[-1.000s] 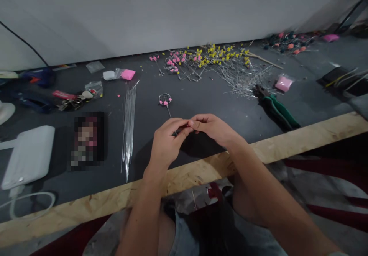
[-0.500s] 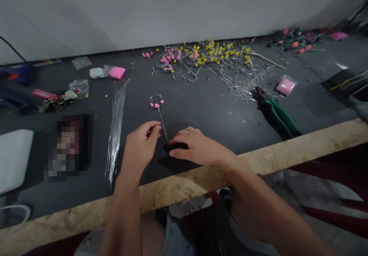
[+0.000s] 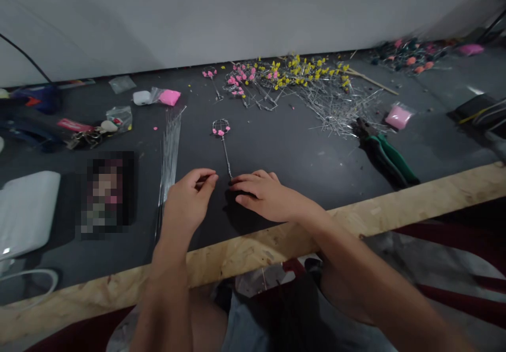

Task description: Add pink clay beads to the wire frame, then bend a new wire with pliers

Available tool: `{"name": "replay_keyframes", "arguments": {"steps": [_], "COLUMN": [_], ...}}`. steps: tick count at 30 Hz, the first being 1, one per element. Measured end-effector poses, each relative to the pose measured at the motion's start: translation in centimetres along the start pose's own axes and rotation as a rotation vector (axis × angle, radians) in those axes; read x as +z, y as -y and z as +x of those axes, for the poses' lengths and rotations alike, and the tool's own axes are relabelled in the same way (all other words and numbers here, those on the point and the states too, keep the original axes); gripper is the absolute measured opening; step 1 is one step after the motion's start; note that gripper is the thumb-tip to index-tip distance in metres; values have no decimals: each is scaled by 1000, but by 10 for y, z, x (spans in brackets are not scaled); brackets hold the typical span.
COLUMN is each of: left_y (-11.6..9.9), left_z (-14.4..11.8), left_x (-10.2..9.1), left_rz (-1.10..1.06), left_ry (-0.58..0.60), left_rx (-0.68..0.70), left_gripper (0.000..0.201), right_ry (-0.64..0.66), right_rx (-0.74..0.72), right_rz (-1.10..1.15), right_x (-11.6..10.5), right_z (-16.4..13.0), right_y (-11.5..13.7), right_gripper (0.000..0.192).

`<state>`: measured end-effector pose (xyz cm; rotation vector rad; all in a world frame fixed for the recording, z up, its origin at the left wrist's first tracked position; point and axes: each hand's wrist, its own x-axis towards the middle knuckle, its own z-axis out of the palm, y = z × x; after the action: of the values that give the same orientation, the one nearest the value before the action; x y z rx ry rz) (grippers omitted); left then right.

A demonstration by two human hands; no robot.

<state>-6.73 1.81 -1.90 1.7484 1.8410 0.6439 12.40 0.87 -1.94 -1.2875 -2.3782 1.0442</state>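
Observation:
A small wire piece (image 3: 225, 154) lies on the dark table in front of me, with a thin twisted stem and a rounded wire cage head bearing several pink blobs. My right hand (image 3: 263, 196) is spread low over the table, its fingertips at the near end of the stem. To the left of the stem, and apart from it, my left hand (image 3: 190, 196) has thumb and forefinger pressed together; whatever is between them is hidden or too small to name. Beside that hand lies a bundle of straight silver wires (image 3: 170, 146), partly covered by it.
Green-handled pliers (image 3: 387, 154) lie right, near the wooden edge strip (image 3: 253, 249). Behind are loose wires (image 3: 336, 112), yellow-tipped stems (image 3: 304, 70) and pink-tipped stems (image 3: 241, 75). Pink packets (image 3: 398, 116), keys (image 3: 85, 137) and a white case (image 3: 29, 212) lie around.
The view has shifted slightly. My left hand has drawn left, away from the stem. The wire piece has slid a little farther from the table's front edge, with my right fingertips still at its end.

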Motion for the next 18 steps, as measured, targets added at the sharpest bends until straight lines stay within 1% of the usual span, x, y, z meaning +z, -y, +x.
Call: {"name": "replay_keyframes", "arguments": {"steps": [3,8,14,18], "left_y": [1,3,5,4], "left_z": [-3,-7,-5,-4], "left_x": [-1,-1,3,6], "left_rz": [25,44,12,5], "left_ry": [9,28,30,22], "left_rx": [14,57,82,78], "left_gripper": [23,22,18,13], "right_ry": [-8,-99,-220,-243], "right_rx": [31,120,163,150], "right_rz": [-19,-9,160,214], "right_x": [3,7,5,5], "right_z": [6,17,20,18], "right_y": [3,5,0,-2], "right_gripper": [40,42,28,23]}}
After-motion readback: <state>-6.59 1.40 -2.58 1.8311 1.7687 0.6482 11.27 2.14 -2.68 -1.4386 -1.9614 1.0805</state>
